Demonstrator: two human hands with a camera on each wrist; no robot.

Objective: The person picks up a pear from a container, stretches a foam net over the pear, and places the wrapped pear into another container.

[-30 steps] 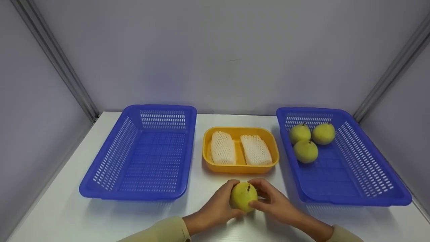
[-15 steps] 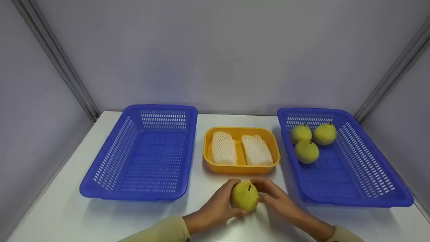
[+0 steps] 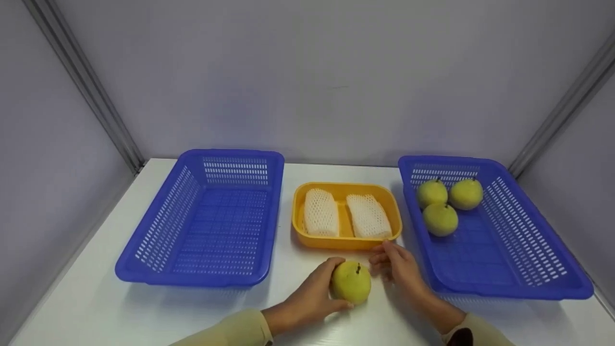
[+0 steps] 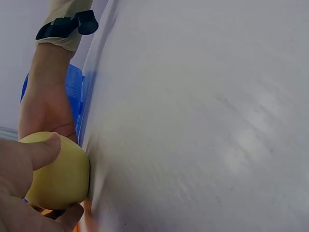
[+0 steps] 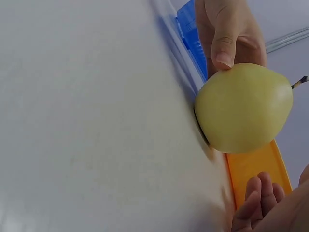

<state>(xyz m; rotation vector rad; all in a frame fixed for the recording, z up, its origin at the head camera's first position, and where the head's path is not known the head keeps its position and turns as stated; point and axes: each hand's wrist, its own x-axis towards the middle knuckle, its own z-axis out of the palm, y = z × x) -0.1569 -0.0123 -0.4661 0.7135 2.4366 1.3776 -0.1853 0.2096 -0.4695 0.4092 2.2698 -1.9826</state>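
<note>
My left hand [image 3: 314, 290] holds a yellow-green pear [image 3: 352, 283] from its left side, thumb in front and fingers behind. The pear [image 5: 244, 108] stands on the white table with its stem up. Apart from the pear, my right hand [image 3: 401, 266] is to its right, fingers loosely bent and holding nothing, close to the front right corner of a yellow tray [image 3: 336, 242]. Inside that tray lie two white foam net sleeves, a left foam net [image 3: 321, 213] and a right foam net [image 3: 369, 216].
On the left stands a blue basket [image 3: 192, 278] with slotted walls. A second blue basket [image 3: 509, 288] on the right holds three pears [image 3: 440, 219] at its far left corner. Panel walls [image 3: 307, 81] enclose the table's back and sides.
My right hand has let go of the pear and moved right and forward toward the yellow tray. The left hand keeps its hold on the pear in the same place.
</note>
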